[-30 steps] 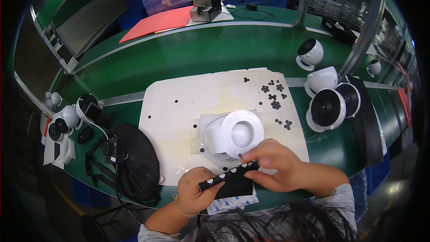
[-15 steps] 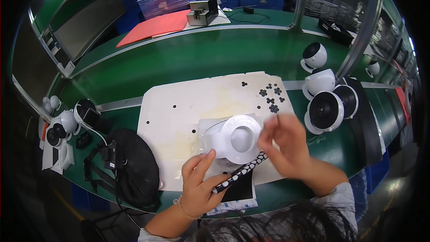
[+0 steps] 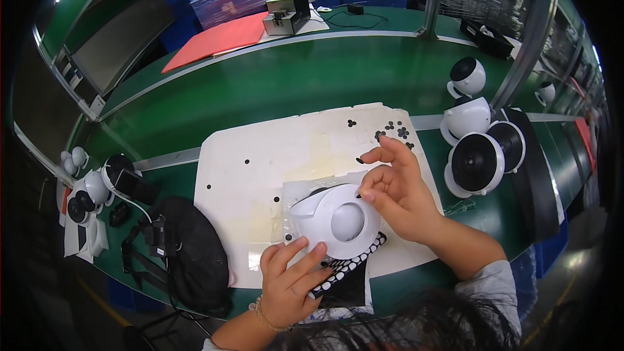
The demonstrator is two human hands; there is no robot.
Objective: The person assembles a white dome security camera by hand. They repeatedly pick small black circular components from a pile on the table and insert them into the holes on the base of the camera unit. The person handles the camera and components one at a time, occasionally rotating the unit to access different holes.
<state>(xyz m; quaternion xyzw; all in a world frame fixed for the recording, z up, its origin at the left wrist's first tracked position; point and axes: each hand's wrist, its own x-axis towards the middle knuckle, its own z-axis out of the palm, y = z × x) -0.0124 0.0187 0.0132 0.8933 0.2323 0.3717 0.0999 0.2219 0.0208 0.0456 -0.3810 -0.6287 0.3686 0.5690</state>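
Note:
A white camera-like device (image 3: 312, 213) with a round ring base (image 3: 333, 237) lies on clear plastic in front of me. My left hand (image 3: 290, 279) rests its fingertips on the device's near edge, fingers spread. Its thumb lies over a black sheet with white round spots (image 3: 351, 264), which is tilted beside the base. My right hand (image 3: 400, 201) is above the base's right rim, pinching a small black round pad (image 3: 359, 195) between thumb and finger. Another black pad (image 3: 360, 160) sticks to a raised fingertip of that hand.
Small black pads (image 3: 403, 132) lie scattered on the pale board (image 3: 240, 221). Several white and black round devices (image 3: 476, 164) stand at right. At left are a black bag (image 3: 195, 247) and more devices (image 3: 97, 186). A metal box (image 3: 286, 16) sits at the back.
My right hand has come over the ring base, holding a pad. The device has turned slightly and lies a little lower. My left fingertips are now on it, and more of the spotted sheet shows.

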